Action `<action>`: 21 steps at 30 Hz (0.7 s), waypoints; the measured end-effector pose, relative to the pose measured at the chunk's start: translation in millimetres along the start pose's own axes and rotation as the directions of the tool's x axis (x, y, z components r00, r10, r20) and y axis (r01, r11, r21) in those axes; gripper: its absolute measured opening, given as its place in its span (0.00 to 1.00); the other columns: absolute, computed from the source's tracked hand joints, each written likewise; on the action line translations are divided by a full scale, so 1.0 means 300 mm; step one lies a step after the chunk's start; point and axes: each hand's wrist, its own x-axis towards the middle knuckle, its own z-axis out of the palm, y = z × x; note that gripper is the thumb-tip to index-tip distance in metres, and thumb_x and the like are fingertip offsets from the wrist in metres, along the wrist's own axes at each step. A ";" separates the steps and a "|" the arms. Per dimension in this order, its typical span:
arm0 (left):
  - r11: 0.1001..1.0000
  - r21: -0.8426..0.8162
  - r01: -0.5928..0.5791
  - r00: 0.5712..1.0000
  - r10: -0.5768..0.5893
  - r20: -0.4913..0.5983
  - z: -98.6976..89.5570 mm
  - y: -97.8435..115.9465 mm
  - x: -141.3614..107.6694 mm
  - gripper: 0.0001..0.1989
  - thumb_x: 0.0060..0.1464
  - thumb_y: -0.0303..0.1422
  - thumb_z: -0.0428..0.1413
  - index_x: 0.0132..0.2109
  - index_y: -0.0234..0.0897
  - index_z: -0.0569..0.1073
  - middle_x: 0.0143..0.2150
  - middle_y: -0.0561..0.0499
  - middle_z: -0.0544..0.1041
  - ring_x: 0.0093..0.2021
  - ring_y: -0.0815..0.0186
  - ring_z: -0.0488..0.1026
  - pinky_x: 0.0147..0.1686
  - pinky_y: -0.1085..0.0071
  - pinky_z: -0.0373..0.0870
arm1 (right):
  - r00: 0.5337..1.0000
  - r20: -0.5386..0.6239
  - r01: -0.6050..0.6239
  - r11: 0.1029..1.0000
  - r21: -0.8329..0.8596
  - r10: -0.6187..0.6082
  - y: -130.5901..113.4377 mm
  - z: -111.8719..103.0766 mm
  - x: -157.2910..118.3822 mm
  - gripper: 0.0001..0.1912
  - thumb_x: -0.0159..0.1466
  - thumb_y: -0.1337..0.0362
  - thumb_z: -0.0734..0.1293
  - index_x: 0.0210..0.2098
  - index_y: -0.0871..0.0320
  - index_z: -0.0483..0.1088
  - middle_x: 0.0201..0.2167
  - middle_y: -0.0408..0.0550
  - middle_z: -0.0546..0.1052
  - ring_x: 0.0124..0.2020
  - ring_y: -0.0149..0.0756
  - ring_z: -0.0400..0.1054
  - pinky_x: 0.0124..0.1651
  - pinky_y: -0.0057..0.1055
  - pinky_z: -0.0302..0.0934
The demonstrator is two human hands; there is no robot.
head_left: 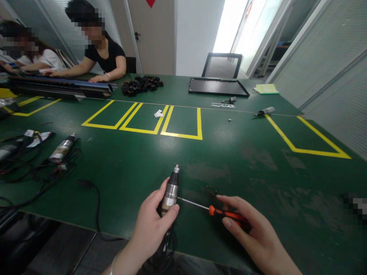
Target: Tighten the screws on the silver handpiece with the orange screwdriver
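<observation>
A silver and black cylindrical electric tool (171,193) is held in my left hand (151,219), its metal nose pointing away from me and its cable hanging below. My right hand (252,229) grips the red and black handle of a screwdriver (212,210). The screwdriver's shaft points left, and its tip is at the side of the tool's metal body. Several tiny dark screws (212,191) lie on the green table (129,172) just beyond my right fingers.
Similar tools (62,148) with tangled cables lie at the left. Black parts (142,84), a black frame (218,87), yellow-green paper (266,89) and another tool (264,111) lie farther back. Two people sit at the far left beside long dark strips (63,87).
</observation>
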 end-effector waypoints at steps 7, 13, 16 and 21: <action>1.000 0.003 -0.008 1.000 0.008 -0.014 0.000 -0.003 0.001 0.30 0.56 0.37 0.60 0.66 0.39 0.71 0.46 0.47 0.80 0.45 0.56 0.76 0.45 0.64 0.69 | 1.000 0.017 -0.011 0.999 -0.053 0.012 -0.009 0.007 0.006 0.23 0.73 0.48 0.58 0.45 0.54 0.80 0.38 0.52 0.85 0.37 0.42 0.81 0.39 0.33 0.75; 1.000 0.013 0.002 1.000 -0.001 -0.010 0.001 0.000 0.001 0.31 0.56 0.38 0.60 0.66 0.38 0.71 0.46 0.46 0.81 0.45 0.55 0.76 0.44 0.64 0.70 | 0.994 0.110 0.038 0.986 -0.161 -0.020 -0.038 0.009 0.020 0.27 0.74 0.51 0.57 0.25 0.54 0.74 0.19 0.44 0.75 0.21 0.35 0.72 0.26 0.28 0.66; 1.000 0.005 0.013 1.000 -0.013 -0.010 0.001 0.001 -0.001 0.31 0.57 0.38 0.59 0.66 0.37 0.70 0.45 0.46 0.81 0.46 0.55 0.76 0.44 0.64 0.70 | 0.994 0.100 0.055 0.990 -0.130 -0.042 -0.031 0.001 0.018 0.15 0.71 0.54 0.63 0.36 0.52 0.79 0.29 0.46 0.81 0.29 0.37 0.77 0.31 0.28 0.70; 1.000 -0.006 -0.001 1.000 0.001 -0.021 0.004 -0.006 0.003 0.30 0.56 0.38 0.60 0.66 0.39 0.71 0.46 0.47 0.81 0.49 0.54 0.76 0.46 0.64 0.70 | 0.997 -0.004 0.077 0.993 -0.086 -0.078 -0.014 -0.003 0.015 0.10 0.63 0.55 0.71 0.41 0.51 0.80 0.35 0.49 0.82 0.34 0.40 0.79 0.36 0.31 0.74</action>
